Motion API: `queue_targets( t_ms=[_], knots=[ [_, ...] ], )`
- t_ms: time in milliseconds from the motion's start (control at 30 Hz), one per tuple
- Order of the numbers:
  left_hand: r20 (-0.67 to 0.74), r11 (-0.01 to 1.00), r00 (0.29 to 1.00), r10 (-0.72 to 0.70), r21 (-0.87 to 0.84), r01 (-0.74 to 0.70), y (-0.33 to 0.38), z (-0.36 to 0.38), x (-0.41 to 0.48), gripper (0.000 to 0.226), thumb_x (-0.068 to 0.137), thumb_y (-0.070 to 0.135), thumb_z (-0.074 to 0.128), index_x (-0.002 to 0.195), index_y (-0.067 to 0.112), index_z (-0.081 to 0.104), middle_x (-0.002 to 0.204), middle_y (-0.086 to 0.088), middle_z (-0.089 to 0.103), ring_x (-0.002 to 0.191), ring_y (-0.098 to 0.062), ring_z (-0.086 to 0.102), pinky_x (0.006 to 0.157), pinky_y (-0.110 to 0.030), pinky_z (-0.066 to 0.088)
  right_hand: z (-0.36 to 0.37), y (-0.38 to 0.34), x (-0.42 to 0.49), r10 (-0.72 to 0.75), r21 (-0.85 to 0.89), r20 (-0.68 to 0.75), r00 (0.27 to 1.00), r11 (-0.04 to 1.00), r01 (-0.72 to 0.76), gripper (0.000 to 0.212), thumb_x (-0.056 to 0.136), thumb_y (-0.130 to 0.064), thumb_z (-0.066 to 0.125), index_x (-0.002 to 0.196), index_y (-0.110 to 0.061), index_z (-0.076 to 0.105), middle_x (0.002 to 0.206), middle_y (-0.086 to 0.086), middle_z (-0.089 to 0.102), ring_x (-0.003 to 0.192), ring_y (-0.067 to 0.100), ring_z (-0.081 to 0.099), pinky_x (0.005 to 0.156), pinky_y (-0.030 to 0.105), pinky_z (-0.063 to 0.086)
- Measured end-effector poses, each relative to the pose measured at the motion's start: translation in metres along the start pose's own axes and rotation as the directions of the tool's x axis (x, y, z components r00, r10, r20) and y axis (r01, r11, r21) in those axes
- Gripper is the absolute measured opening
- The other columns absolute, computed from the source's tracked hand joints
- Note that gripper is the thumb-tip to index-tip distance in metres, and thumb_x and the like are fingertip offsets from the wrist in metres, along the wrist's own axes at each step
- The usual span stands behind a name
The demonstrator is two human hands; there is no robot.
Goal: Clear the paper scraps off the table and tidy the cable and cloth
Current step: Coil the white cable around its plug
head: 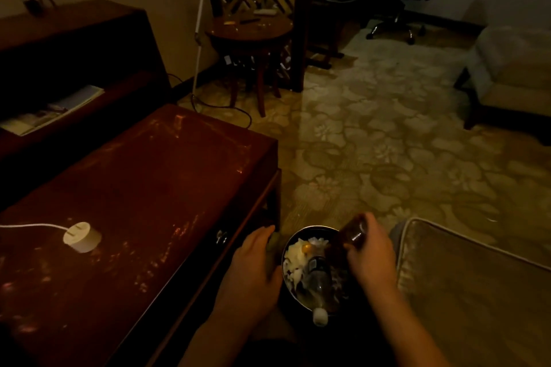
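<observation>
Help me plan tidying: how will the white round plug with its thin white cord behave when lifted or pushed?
The white round plug looks small and plastic, so probably light and stiff. Its thin white cord curves loosely, so likely floppy. On the glossy dark wooden table, its round body might roll or slide.

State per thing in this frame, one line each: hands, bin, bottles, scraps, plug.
left hand: at the left rim of the bin, over something greenish; grip unclear
right hand: gripping the brown bottle
brown bottle: tilted over the bin
bin: open, part-filled
paper scraps: in the bin
clear bottle: lying in the bin, white cap on
plug: loose on the table, plugged into nothing, cable attached
</observation>
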State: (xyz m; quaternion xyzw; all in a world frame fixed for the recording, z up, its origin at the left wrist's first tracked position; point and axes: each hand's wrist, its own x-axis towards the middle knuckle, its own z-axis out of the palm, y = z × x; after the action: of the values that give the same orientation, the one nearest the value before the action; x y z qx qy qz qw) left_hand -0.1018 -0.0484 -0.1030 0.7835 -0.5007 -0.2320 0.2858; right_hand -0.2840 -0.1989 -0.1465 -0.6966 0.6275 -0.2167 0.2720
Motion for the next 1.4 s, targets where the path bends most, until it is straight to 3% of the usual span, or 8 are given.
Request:
queue_targets(
  t_ms=[167, 300, 667, 800, 933, 1033, 1167, 1400],
  knots=[
    [0.044, 1.000, 0.999, -0.005, -0.020, 0.006, -0.006, 0.010, 0.000, 0.069, 0.095, 0.031, 0.063, 0.154, 0.036, 0.027, 0.159, 0.015, 0.027, 0.143, -0.006, 0.030, 0.110, -0.019, 0.026, 0.035, 0.032, 0.007, 0.064, -0.143, 0.117, 0.991, 0.989, -0.046, 0.044, 0.074, -0.002, 0.075, 0.111, -0.018, 0.056, 0.117, 0.009, 0.058, 0.106, 0.030, 0.060, 0.091, 0.040, 0.051],
    [0.073, 0.999, 0.997, 0.035, -0.028, -0.033, -0.002, 0.012, 0.004, 0.069, 0.095, 0.032, 0.063, 0.154, 0.036, 0.028, 0.159, 0.016, 0.025, 0.142, -0.003, 0.026, 0.107, -0.016, 0.023, 0.053, 0.037, 0.008, 0.124, -0.262, 0.275, 0.954, 0.964, -0.050, 0.026, 0.086, -0.013, 0.067, 0.111, -0.013, 0.061, 0.118, 0.013, 0.061, 0.107, 0.032, 0.062, 0.086, 0.036, 0.049],
    [0.268, 0.986, 0.957, 0.113, 0.087, -0.140, 0.006, 0.009, 0.006, 0.078, 0.092, 0.036, 0.066, 0.154, 0.050, 0.021, 0.161, 0.018, 0.017, 0.147, -0.012, 0.023, 0.117, -0.037, 0.034, 0.044, 0.003, -0.031, -0.024, -0.190, 0.133, 0.991, 0.981, 0.050, 0.030, 0.088, -0.015, 0.065, 0.116, -0.026, 0.062, 0.128, -0.001, 0.055, 0.107, 0.025, 0.062, 0.080, 0.038, 0.054],
    [0.182, 0.979, 0.979, 0.093, 0.160, -0.123, 0.003, -0.025, -0.010, 0.069, 0.096, 0.036, 0.059, 0.154, 0.049, 0.022, 0.161, 0.019, 0.019, 0.145, -0.011, 0.027, 0.114, -0.035, 0.038, 0.030, -0.050, -0.058, -0.183, -0.104, 0.163, 0.970, 0.974, 0.201, 0.027, 0.085, -0.020, 0.073, 0.110, -0.028, 0.064, 0.121, -0.004, 0.058, 0.106, 0.023, 0.061, 0.079, 0.036, 0.052],
    [0.036, 0.960, 0.999, 0.039, 0.277, -0.047, -0.012, -0.089, -0.058, 0.071, 0.098, 0.029, 0.054, 0.157, 0.045, 0.016, 0.162, 0.016, 0.020, 0.144, -0.013, 0.029, 0.113, -0.037, 0.041, 0.034, -0.152, -0.113, -0.445, 0.068, 0.266, 0.855, 0.894, 0.444, 0.036, 0.088, -0.019, 0.071, 0.122, -0.022, 0.063, 0.120, -0.006, 0.057, 0.108, 0.017, 0.060, 0.089, 0.028, 0.049],
    [-0.124, 0.965, 0.992, -0.026, 0.257, 0.057, -0.032, -0.147, -0.107, 0.075, 0.097, 0.018, 0.052, 0.158, 0.039, 0.012, 0.161, 0.018, 0.018, 0.142, -0.012, 0.033, 0.109, -0.039, 0.046, 0.035, -0.235, -0.175, -0.577, 0.149, 0.365, 0.731, 0.811, 0.566, 0.049, 0.096, -0.022, 0.061, 0.143, -0.019, 0.045, 0.134, -0.002, 0.050, 0.122, 0.019, 0.053, 0.100, 0.029, 0.045],
    [-0.337, 0.944, 0.930, -0.146, 0.235, 0.233, -0.074, -0.225, -0.198, 0.079, 0.096, 0.015, 0.054, 0.159, 0.037, 0.012, 0.162, 0.018, 0.015, 0.144, -0.012, 0.030, 0.109, -0.038, 0.047, 0.052, -0.321, -0.269, -0.708, 0.236, 0.463, 0.534, 0.679, 0.695, 0.043, 0.098, -0.024, 0.059, 0.139, -0.022, 0.047, 0.134, -0.003, 0.048, 0.123, 0.021, 0.053, 0.098, 0.033, 0.048],
    [-0.455, 0.844, 0.772, -0.443, 0.079, 0.531, -0.173, -0.305, -0.361, 0.089, 0.093, 0.026, 0.064, 0.156, 0.046, 0.005, 0.164, 0.018, 0.006, 0.148, -0.011, 0.022, 0.114, -0.031, 0.038, 0.128, -0.408, -0.437, -0.711, 0.282, 0.647, 0.275, 0.558, 0.780, 0.056, 0.094, -0.027, 0.067, 0.145, -0.031, 0.045, 0.144, -0.010, 0.043, 0.135, 0.015, 0.043, 0.104, 0.031, 0.045]
  ],
)
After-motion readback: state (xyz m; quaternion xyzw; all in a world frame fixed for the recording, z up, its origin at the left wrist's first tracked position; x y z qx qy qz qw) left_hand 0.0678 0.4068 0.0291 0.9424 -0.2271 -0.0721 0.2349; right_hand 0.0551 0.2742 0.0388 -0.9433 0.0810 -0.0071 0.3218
